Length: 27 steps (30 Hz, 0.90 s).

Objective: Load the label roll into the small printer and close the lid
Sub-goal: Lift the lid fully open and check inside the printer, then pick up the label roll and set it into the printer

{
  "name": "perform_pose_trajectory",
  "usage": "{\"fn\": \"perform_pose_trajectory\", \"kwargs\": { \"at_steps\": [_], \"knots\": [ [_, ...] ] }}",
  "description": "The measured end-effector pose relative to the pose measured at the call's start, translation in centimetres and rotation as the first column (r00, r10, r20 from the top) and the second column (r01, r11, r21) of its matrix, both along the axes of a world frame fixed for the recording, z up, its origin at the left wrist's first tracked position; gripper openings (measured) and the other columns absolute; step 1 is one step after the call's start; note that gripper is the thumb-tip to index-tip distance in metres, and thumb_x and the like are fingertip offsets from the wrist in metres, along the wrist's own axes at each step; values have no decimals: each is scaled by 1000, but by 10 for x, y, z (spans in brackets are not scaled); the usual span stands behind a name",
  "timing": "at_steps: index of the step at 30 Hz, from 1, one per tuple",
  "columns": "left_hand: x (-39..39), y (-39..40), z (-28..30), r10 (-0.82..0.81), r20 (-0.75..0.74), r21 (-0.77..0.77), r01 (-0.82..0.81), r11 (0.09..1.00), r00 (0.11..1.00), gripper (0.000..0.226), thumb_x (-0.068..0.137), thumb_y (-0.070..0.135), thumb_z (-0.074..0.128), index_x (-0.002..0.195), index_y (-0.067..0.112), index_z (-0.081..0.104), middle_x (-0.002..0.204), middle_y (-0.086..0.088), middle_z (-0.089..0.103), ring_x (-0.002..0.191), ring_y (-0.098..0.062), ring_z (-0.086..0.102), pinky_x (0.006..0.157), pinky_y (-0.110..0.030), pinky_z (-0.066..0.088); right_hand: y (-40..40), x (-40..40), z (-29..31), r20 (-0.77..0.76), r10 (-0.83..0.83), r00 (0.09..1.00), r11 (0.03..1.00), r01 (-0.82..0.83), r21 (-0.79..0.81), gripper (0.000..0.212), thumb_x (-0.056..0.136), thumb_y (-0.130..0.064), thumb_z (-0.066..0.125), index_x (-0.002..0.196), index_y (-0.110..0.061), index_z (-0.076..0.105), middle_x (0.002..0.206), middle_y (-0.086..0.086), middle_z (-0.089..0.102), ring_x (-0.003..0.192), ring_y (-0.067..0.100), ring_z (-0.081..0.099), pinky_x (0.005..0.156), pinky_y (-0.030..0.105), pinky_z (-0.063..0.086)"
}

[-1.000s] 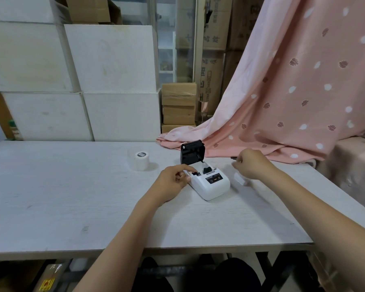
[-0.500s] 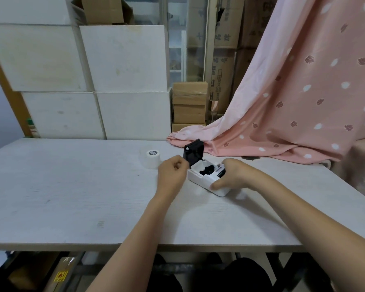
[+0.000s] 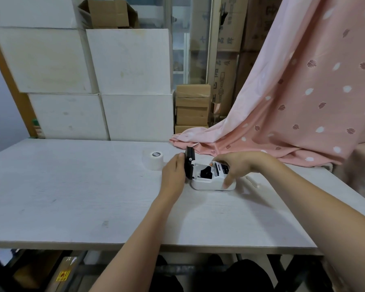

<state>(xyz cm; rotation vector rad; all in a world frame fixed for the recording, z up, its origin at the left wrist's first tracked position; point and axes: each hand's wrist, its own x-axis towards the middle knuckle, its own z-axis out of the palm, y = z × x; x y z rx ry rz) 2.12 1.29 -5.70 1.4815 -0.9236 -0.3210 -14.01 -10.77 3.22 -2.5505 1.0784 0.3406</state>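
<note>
A small white printer lies on the pale table, turned sideways to me. Its black lid stands upright and open, and the roll bay shows a black part with nothing white in it. My left hand rests against the lid's outer face, fingers pressed to it. My right hand grips the printer's right end from above, thumb on the front side. The white label roll stands on its end on the table, just left of my left hand and apart from it.
A pink dotted curtain drapes onto the table's back right, close behind the printer. White foam boxes and cardboard cartons are stacked behind the table. A small white strip lies right of the printer.
The printer has been turned so its lid faces left. My right hand came from the table onto the printer's right end. My left hand shifted from the printer's front to the lid.
</note>
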Motion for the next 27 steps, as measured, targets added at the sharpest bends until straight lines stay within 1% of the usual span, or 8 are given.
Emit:
{"fn": "perform_pose_trajectory", "kwargs": {
  "at_steps": [2,4,8,11,14,19,23,27],
  "knots": [
    [7,0,-2,163,198,-84,-149,985,967,28,101,23,42,105,12,67,100,3,63,99,-18,54,87,-33,44,-2,-2,5,5,-18,1000,998,18,61,102,75,-29,89,159,-32,32,156,-6,45,142,23,46,118,40,38],
    [27,-2,-3,327,346,-126,-302,945,879,20,94,14,51,108,13,66,104,-1,61,104,-22,52,89,-39,46,-7,-2,14,122,-74,990,991,60,117,98,85,-19,81,164,-28,24,162,0,40,147,23,40,119,39,35],
    [64,-1,-3,464,230,107,-496,862,855,39,85,14,65,123,13,54,124,-14,49,113,-33,47,95,-45,45,-8,10,34,353,-121,928,992,125,12,65,92,-11,64,154,-19,45,149,5,56,135,24,52,113,37,40],
    [70,-2,-9,453,103,228,-465,856,885,62,81,15,74,134,12,42,131,-18,42,114,-38,49,99,-45,43,-3,27,40,453,-143,880,987,158,5,56,94,-10,59,150,-16,52,145,8,58,125,27,56,93,32,45],
    [73,-10,-8,450,96,249,-459,853,888,70,79,18,78,136,12,38,129,-19,50,114,-39,55,98,-45,43,1,42,40,513,-136,847,986,164,-9,51,94,-9,56,145,-15,55,128,8,65,107,26,62,74,30,50],
    [78,-23,-1,454,147,256,-477,841,879,73,79,20,77,138,11,35,116,-15,64,110,-34,59,95,-43,39,-2,50,37,563,-155,812,983,182,8,47,95,-9,55,142,-14,58,123,13,68,100,28,66,91,41,54],
    [78,-27,-1,412,141,247,-435,866,900,66,80,14,74,135,10,38,100,-11,62,105,-35,61,96,-42,44,-7,50,35,578,-157,801,981,195,-3,44,96,-8,53,139,-14,60,122,14,66,72,20,58,69,33,51],
    [80,-27,-2,291,75,236,-300,924,954,59,81,11,73,133,11,45,120,-17,59,93,-25,56,74,-25,44,-6,51,30,607,-180,774,978,209,25,43,95,-7,51,136,-14,63,126,12,65,87,27,64,86,43,57]
  ]
}}
